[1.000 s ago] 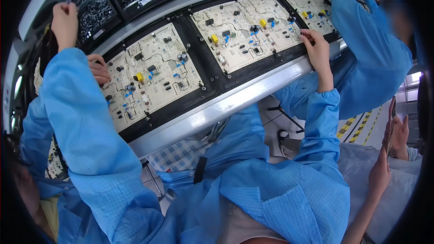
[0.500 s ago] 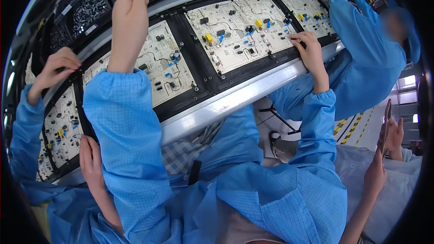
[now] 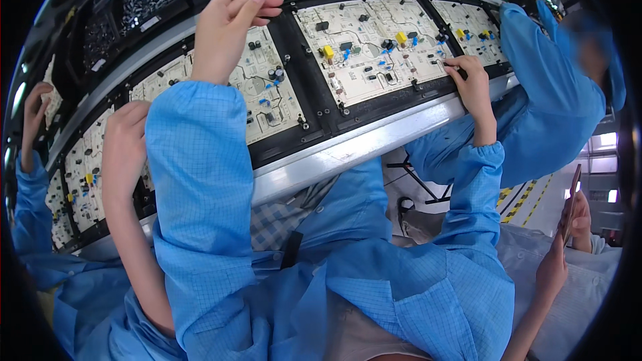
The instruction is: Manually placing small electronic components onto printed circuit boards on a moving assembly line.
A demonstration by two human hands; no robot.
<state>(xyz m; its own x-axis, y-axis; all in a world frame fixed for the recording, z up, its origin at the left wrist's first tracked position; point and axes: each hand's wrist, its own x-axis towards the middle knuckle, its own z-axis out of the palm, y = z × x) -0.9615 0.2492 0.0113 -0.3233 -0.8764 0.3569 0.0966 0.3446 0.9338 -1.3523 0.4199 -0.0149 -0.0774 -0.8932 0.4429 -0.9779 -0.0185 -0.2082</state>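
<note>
My left hand (image 3: 224, 33) is raised above the far edge of a cream circuit board (image 3: 284, 103), its thumb and fingers pinched together. Whatever is in that pinch is too small to make out. My right hand (image 3: 473, 87) rests at the near right corner of another cream circuit board (image 3: 364, 87), thumb and forefinger closed against its edge. Any part between those fingertips is hidden. This board carries yellow block components (image 3: 328, 52), blue and black parts and thin wire links. Both boards sit in black frames (image 3: 311, 103).
A silver rail (image 3: 348, 147) runs along the near side. Black bins (image 3: 150, 0) of small dark parts line the far side. A co-worker's hand (image 3: 124, 150) is over boards at left; another blue-clad person (image 3: 555, 93) sits at right. Someone behind holds a phone-like slab (image 3: 572, 204).
My left hand has come back from the bins, its fingers now drawn into a pinch. My right hand stays at the board's corner. The left co-worker's hands have moved, one toward the bins.
</note>
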